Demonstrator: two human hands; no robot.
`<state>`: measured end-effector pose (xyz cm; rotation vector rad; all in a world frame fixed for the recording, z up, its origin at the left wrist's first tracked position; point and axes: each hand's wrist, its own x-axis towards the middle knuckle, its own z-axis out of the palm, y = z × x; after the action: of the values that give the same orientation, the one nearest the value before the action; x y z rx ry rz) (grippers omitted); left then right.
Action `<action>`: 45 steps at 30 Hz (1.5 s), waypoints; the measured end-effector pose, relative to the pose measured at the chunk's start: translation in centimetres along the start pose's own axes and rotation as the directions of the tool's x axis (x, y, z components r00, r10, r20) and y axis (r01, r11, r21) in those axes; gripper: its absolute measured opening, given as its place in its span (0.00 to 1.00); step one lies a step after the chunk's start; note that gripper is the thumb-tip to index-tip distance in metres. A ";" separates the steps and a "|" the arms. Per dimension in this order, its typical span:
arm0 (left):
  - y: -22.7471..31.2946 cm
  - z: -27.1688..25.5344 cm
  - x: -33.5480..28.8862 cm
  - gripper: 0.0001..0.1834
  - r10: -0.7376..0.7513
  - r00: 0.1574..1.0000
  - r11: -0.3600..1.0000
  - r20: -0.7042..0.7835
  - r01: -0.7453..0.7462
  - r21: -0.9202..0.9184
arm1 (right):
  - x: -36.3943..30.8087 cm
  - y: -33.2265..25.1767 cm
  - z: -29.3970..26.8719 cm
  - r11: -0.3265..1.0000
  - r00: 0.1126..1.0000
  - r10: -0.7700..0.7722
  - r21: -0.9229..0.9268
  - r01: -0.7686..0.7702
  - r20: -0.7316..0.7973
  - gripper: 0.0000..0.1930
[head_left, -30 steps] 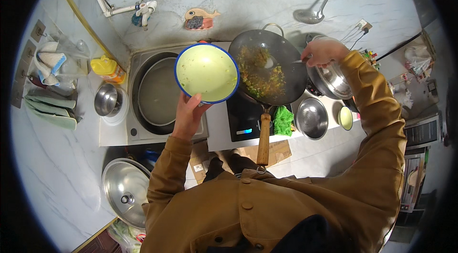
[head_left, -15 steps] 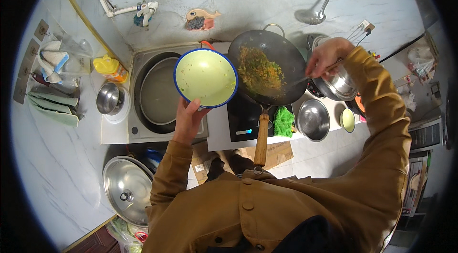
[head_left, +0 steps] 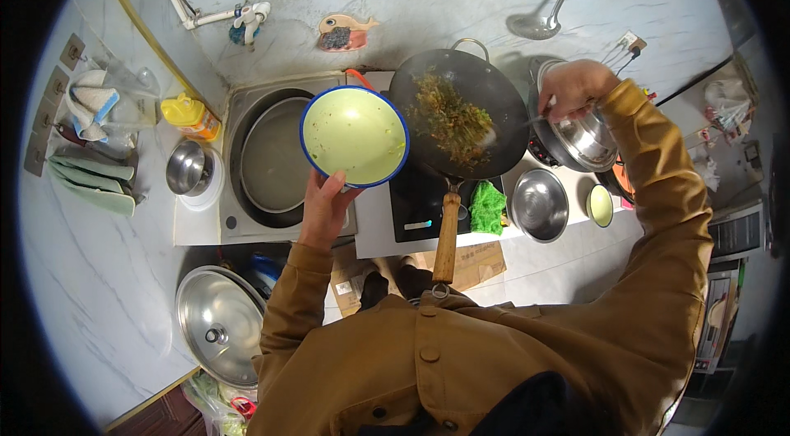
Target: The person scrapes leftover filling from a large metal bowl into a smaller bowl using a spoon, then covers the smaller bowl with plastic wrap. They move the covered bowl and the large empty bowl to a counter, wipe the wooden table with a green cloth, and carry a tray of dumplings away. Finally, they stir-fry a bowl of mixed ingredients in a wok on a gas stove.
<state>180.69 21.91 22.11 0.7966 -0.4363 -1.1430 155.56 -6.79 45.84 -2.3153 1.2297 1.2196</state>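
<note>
My left hand (head_left: pixel 326 207) grips the near rim of a pale yellow-green bowl (head_left: pixel 354 133) with a blue edge. The bowl is tilted and has a few food bits stuck inside. To its right sits a dark wok (head_left: pixel 504 158) with a wooden handle (head_left: pixel 447 238) pointing toward me. Chopped green and orange food (head_left: pixel 451 119) lies in it. My right hand (head_left: pixel 574 90), above the wok's right rim, is closed round the thin handle of a metal spatula (head_left: pixel 536 119). The spatula's head reaches into the food and is partly hidden and blurred.
The wok rests over a black cooktop (head_left: pixel 411 206). A sink (head_left: pixel 234 214) with a large basin is on the left. A green cloth (head_left: pixel 488 210), a steel bowl (head_left: pixel 540 206) and a lidded pot (head_left: pixel 588 144) stand close on the right. A ladle (head_left: pixel 543 20) hangs on the wall.
The food in the wok has been pushed together into a heap toward the middle. My right hand has shifted slightly right with the spatula. The left hand and bowl are nearly still.
</note>
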 end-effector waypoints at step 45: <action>-0.9 2.3 0.2 0.33 0.051 0.997 0.996 0.058 -0.047 -0.077 | 5.1 5.1 8.4 0.929 0.888 -0.289 0.118 0.350 -0.357 0.11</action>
<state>178.65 20.78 22.92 0.6833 -0.4574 -1.1335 148.46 -8.17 37.50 -2.5239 0.9440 0.5956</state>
